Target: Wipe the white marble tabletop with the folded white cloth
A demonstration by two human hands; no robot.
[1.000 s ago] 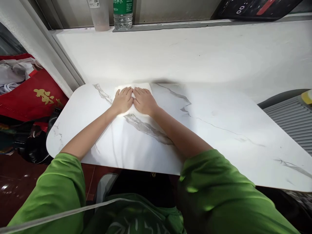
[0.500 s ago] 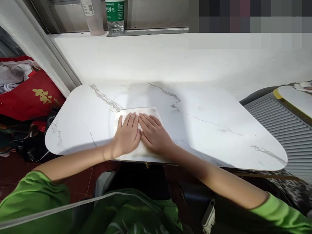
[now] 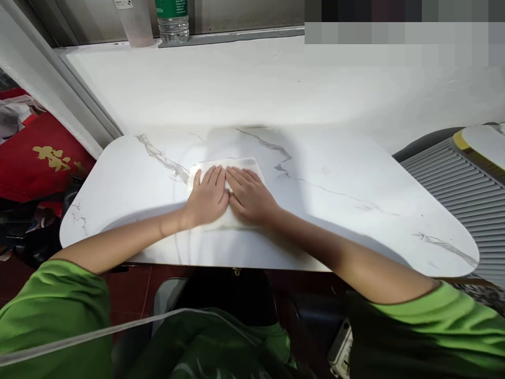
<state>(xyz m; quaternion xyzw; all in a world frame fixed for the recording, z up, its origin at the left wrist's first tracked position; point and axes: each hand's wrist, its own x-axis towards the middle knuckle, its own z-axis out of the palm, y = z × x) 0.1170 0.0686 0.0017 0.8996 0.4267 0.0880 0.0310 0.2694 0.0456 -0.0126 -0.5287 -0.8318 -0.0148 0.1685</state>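
Cloth (image 3: 228, 218): lay under left hand (image 3: 208, 197) and right hand (image 3: 252, 196), both flat, unclenched.
Ledge (image 3: 244, 35): held a bottle (image 3: 173, 26) beside a cup (image 3: 137, 26).
Table (image 3: 347, 184): stood near a red bag (image 3: 41, 163).

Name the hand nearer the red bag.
Left: the left hand is on the white cloth, right of the red bag; the right hand, also on the cloth, is farther right.

Via cam I see a smooth white wall (image 3: 236, 79) at back, narrow grey ledge (image 3: 244, 36) atop it, slanted white post (image 3: 31, 63) L, grey ribbed panel (image 3: 445, 189) R, dark-red tiled floor (image 3: 128, 292) below.
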